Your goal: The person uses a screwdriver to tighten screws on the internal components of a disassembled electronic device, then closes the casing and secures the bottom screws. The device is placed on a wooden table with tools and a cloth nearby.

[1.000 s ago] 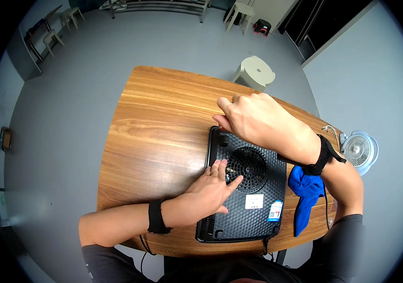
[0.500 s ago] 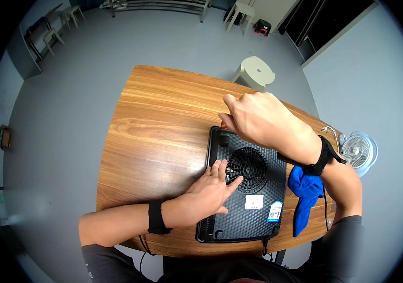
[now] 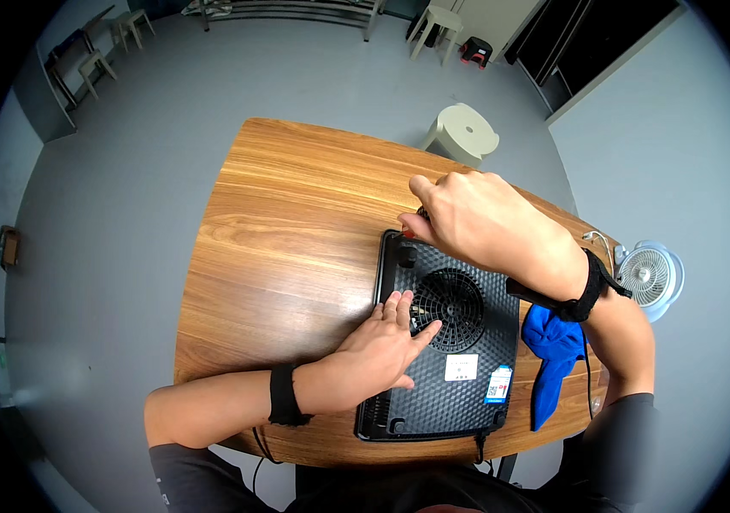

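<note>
A black induction cooker (image 3: 433, 393) lies bottom up on the wooden table, with its round fan grille (image 3: 448, 309), feet and stickers showing. My left hand (image 3: 378, 350) rests flat on its left side, fingers spread and fingertips at the grille's edge. Over the far left corner, my right hand (image 3: 476, 209) is closed round a red and black screwdriver (image 3: 409, 232). Most of the screwdriver is hidden by the fingers, and its tip points down at that corner. To the right of the cooker lies a crumpled blue cloth (image 3: 557, 333).
The wooden table (image 3: 271, 231) has a curved far edge. A small white and blue fan (image 3: 649, 274) stands beyond its right edge, near a white cable (image 3: 597, 237). Past the far edge is a pale stool (image 3: 465, 130). A black cord (image 3: 480, 446) leaves the cooker's near edge.
My right hand has turned slightly and shifted a little nearer and to the right, showing more of the screwdriver. The left hand and the cooker stay in place.
</note>
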